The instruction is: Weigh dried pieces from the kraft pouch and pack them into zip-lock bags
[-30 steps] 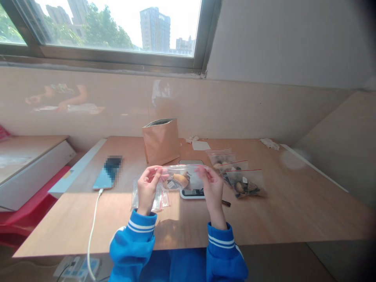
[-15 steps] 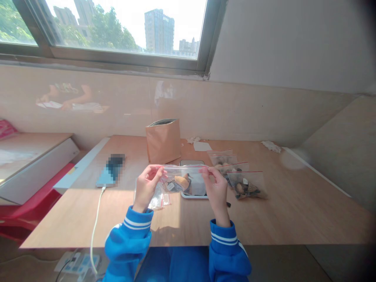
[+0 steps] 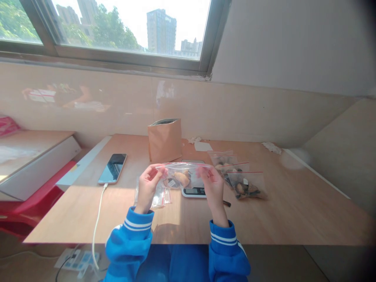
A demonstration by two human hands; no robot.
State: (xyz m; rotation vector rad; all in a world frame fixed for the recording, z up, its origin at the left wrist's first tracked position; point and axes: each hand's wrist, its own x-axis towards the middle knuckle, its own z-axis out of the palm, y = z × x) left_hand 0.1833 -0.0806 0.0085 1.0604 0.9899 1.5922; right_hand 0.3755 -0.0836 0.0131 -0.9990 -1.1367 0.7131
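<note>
Between my two hands a clear zip bag (image 3: 181,180) is stretched out by its top edge. Brown and dark dried pieces and a small white packet lie inside it. My left hand (image 3: 149,186) pinches the bag's left top corner, while my right hand (image 3: 212,188) pinches the right one. Behind and below the bag is a digital kitchen scale (image 3: 194,192), partly hidden by the bag and my right hand. Beside my left hand lie flat clear zip bags (image 3: 161,197) with red strips.
Filled zip bags (image 3: 246,186) lie in a row at the right. A brown paper pouch (image 3: 165,140) stands open at the back. A phone (image 3: 113,168) with a white charging cable (image 3: 96,223) lies left. A dark stick-like object (image 3: 227,203) is near my right wrist.
The bag has risen slightly and its top edge now bows upward, with both hands still pinching it. More of the scale's display shows below it. The view has shifted a little.
</note>
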